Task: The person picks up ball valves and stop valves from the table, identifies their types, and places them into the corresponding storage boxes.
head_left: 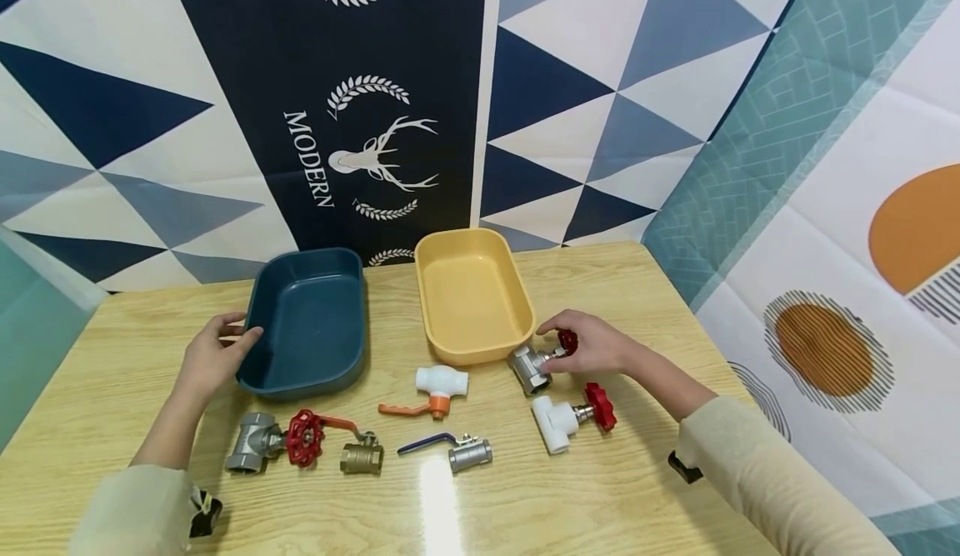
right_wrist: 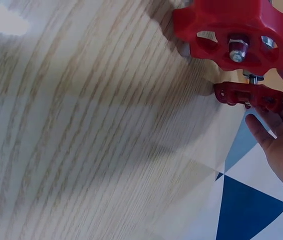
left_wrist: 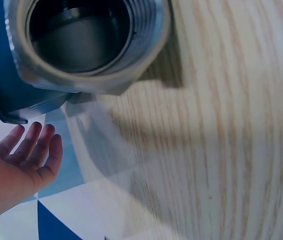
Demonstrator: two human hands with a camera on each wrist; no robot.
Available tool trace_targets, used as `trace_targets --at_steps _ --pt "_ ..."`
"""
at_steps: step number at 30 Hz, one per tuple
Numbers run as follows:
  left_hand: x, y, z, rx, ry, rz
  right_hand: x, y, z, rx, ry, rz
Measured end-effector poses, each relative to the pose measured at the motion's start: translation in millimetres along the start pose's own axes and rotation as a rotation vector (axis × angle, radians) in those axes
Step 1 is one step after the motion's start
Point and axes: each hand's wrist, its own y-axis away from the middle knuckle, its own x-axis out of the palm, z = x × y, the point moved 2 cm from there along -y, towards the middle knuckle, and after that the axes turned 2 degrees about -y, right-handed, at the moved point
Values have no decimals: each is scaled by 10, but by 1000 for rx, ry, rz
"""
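Note:
My left hand [head_left: 217, 353] is at the left side of a dark blue plastic bin [head_left: 358, 323], thumb at the rim and fingers loosely bent outside its wall, as the left wrist view also shows. My right hand [head_left: 588, 343] grips a metal gate valve [head_left: 529, 370] with a red handwheel [right_wrist: 250, 95], thumb and fingers to either side of its stem. That valve lies against the near right corner of a yellow bin [head_left: 480, 354]. Just in front is a white plastic valve [head_left: 557, 423] with a red handwheel [head_left: 600, 407].
Before the blue bin lie a larger grey gate valve [head_left: 253, 442] with a red wheel and a brass ball valve [head_left: 362, 458]. Nearer the middle are a white ball valve [head_left: 441, 381] with an orange lever and a blue-levered metal one [head_left: 470, 454]. Patterned cloth [head_left: 562, 122] hangs behind the wooden table [head_left: 585, 506].

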Motion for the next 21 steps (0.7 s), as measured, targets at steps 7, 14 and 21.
trace_targets --at_steps 7,14,21 --pt "25 -6 21 -7 2 -11 57 -21 -12 -17 13 24" --pt "43 -15 24 -14 2 -11 102 -46 -2 -18 -11 67" --pt "61 -23 27 -22 -3 -7 134 -52 -33 -2 -9 108"
